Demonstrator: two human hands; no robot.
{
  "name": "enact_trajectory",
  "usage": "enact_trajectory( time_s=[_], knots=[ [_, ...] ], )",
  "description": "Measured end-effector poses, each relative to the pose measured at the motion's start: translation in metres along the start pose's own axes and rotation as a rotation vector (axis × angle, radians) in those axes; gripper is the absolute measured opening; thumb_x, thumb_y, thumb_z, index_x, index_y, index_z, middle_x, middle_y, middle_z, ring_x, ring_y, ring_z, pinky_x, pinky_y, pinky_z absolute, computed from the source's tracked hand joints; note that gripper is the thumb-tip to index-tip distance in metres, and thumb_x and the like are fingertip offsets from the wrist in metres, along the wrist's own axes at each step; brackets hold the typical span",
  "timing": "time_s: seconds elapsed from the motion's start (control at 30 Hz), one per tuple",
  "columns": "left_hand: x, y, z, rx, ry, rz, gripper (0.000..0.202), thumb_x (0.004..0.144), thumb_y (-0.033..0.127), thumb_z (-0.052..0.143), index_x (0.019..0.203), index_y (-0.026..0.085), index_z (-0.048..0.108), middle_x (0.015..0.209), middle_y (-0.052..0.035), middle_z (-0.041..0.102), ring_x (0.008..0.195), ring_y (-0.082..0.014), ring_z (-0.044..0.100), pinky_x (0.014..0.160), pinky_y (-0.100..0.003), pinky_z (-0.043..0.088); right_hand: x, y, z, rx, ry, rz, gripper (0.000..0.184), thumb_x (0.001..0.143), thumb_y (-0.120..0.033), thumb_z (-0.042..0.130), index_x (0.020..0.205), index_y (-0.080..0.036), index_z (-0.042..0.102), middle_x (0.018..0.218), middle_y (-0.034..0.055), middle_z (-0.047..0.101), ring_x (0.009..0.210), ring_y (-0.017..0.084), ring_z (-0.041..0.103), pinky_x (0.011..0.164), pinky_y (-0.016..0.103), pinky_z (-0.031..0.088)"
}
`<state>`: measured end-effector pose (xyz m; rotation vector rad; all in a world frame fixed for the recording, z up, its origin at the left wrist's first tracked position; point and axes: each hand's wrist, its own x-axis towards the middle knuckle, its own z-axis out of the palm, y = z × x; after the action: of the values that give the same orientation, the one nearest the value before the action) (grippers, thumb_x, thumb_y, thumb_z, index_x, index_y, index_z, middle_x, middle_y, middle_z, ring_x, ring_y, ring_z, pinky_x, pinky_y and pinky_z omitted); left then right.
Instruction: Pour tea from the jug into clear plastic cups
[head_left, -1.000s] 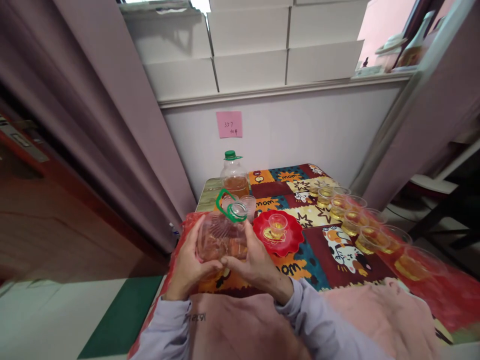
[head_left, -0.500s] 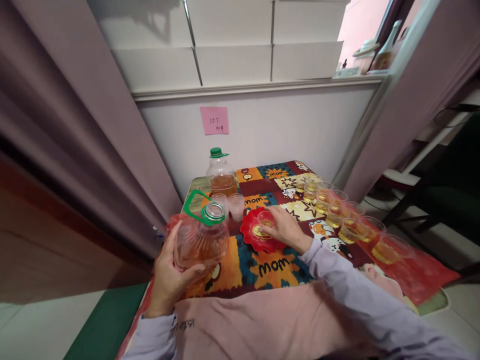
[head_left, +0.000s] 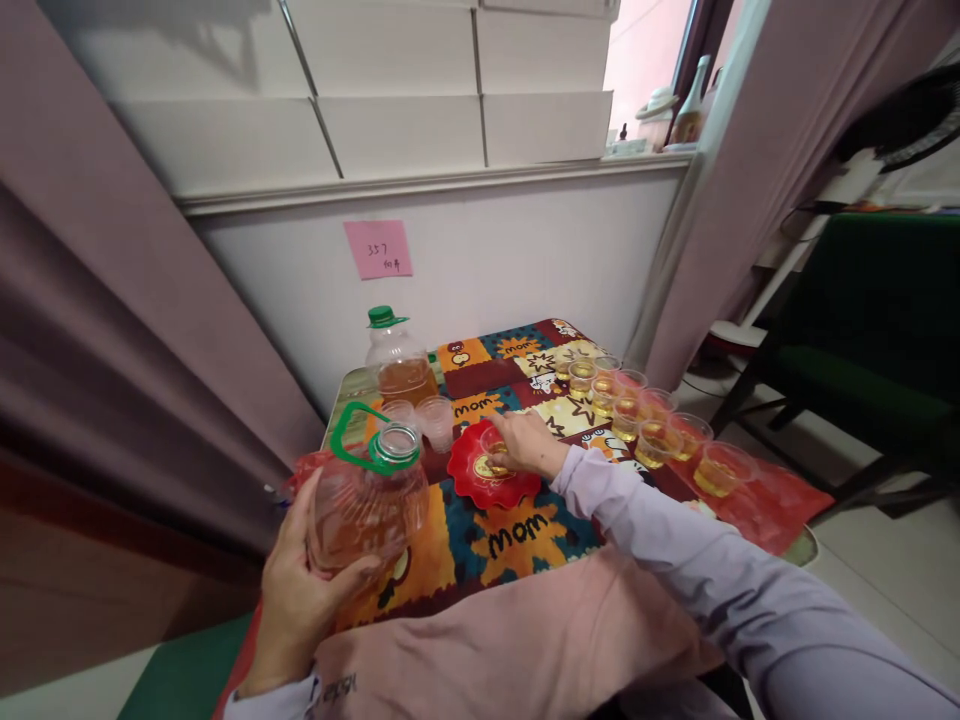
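My left hand [head_left: 307, 580] is wrapped round a clear plastic jug [head_left: 367, 510] with a green handle and an uncapped mouth, part full of amber liquid. Over a red scalloped dish [head_left: 480, 490], my right hand [head_left: 529, 443] grips a small clear plastic cup [head_left: 493, 440] holding a little yellowish liquid. Whether the cup's base touches the dish, I cannot tell. Behind the open jug stand stacks of clear cups [head_left: 435, 420]. A second jug [head_left: 405, 370], green-capped, holds amber liquid at the back left.
Several cups of yellow liquid [head_left: 656, 440] stand in rows along the table's right side. The patterned tablecloth [head_left: 517, 535] covers the table. A white wall [head_left: 480, 260] with a pink note [head_left: 377, 250] rises behind; a dark green chair [head_left: 862, 300] stands at right.
The view has turned to the right, so the table's contents sit further left in the picture. Both hands keep their holds on the jug and the cup.
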<state>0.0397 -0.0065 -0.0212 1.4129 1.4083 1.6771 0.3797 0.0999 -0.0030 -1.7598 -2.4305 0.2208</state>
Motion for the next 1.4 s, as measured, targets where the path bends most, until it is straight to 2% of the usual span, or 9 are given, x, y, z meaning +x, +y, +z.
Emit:
enact_trajectory(
  time_s=[0.1,0.27,0.37,0.5,0.7,0.83,0.97,1.23,1.4],
  knots=[
    [0.000,-0.002,0.000,0.184,-0.041,0.043,0.127,0.041,0.058,0.112,0.157,0.028,0.069,0.163,-0.0149,0.067,0.158,-0.0554,0.052,0.138,-0.072,0.026,-0.003,-0.005,-0.006,0.003,0.017,0.022,0.060,0.096,-0.043,0.085,0.146,-0.016,0.068,0.132,0.0217,0.083,0.121,0.038,0.080,0.104,0.044,0.053],
    [-0.001,-0.003,-0.002,0.174,-0.030,0.057,0.124,0.045,0.060,0.111,0.157,0.029,0.068,0.165,-0.0134,0.066,0.160,-0.0513,0.051,0.140,-0.066,0.026,-0.021,-0.002,-0.023,0.034,0.127,0.035,0.073,0.102,-0.045,0.074,0.165,-0.013,0.055,0.146,0.0242,0.078,0.131,0.038,0.076,0.113,0.047,0.050],
    [-0.001,-0.002,-0.001,0.200,-0.025,0.070,0.125,0.048,0.063,0.109,0.160,0.029,0.066,0.166,-0.0140,0.065,0.160,-0.0526,0.051,0.140,-0.068,0.024,-0.044,0.016,-0.031,0.094,0.287,0.017,0.076,0.101,-0.047,0.075,0.166,-0.013,0.054,0.145,0.0232,0.079,0.132,0.038,0.075,0.116,0.049,0.049],
    [-0.001,-0.001,-0.001,0.287,-0.058,0.092,0.129,0.054,0.072,0.103,0.166,0.025,0.061,0.169,-0.0178,0.062,0.158,-0.0547,0.052,0.137,-0.071,0.030,-0.094,0.058,-0.041,0.125,0.439,0.044,0.073,0.095,-0.046,0.079,0.159,-0.016,0.063,0.137,0.0201,0.083,0.122,0.039,0.080,0.104,0.049,0.058],
    [0.001,0.003,-0.004,0.481,-0.096,0.169,0.123,0.069,0.080,0.091,0.172,0.026,0.053,0.173,-0.0160,0.060,0.156,-0.0498,0.058,0.131,-0.066,0.046,-0.182,0.113,-0.063,0.005,0.463,0.323,0.074,0.093,-0.054,0.078,0.159,-0.025,0.065,0.122,0.0115,0.089,0.098,0.035,0.086,0.076,0.039,0.060],
    [0.004,0.004,-0.003,0.518,-0.115,0.207,0.121,0.072,0.078,0.089,0.173,0.023,0.053,0.170,-0.0185,0.062,0.153,-0.0536,0.060,0.130,-0.073,0.045,-0.217,0.132,-0.067,-0.059,0.445,0.526,0.078,0.092,-0.064,0.076,0.157,-0.023,0.066,0.121,0.0126,0.089,0.098,0.038,0.086,0.073,0.039,0.058],
    [0.005,0.005,0.000,0.499,-0.086,0.218,0.119,0.074,0.077,0.088,0.173,0.020,0.053,0.169,-0.0192,0.063,0.151,-0.0543,0.061,0.129,-0.074,0.046,-0.229,0.142,-0.060,-0.053,0.417,0.638,0.078,0.089,-0.067,0.076,0.154,-0.023,0.067,0.119,0.0126,0.089,0.101,0.039,0.085,0.072,0.039,0.057],
    [0.007,0.000,-0.004,0.511,-0.092,0.172,0.123,0.069,0.080,0.089,0.173,0.024,0.053,0.166,-0.0181,0.066,0.148,-0.0554,0.063,0.128,-0.074,0.047,-0.225,0.143,-0.059,-0.117,0.368,0.646,0.078,0.093,-0.068,0.072,0.156,-0.021,0.065,0.120,0.0155,0.088,0.106,0.040,0.084,0.070,0.038,0.051],
    [0.008,-0.001,-0.004,0.520,-0.117,0.186,0.125,0.071,0.082,0.088,0.175,0.023,0.049,0.169,-0.0202,0.063,0.151,-0.0548,0.061,0.128,-0.074,0.045,-0.226,0.146,-0.043,-0.195,0.339,0.665,0.073,0.095,-0.063,0.072,0.155,-0.022,0.066,0.112,0.0149,0.087,0.103,0.039,0.083,0.071,0.038,0.049]
  ],
)
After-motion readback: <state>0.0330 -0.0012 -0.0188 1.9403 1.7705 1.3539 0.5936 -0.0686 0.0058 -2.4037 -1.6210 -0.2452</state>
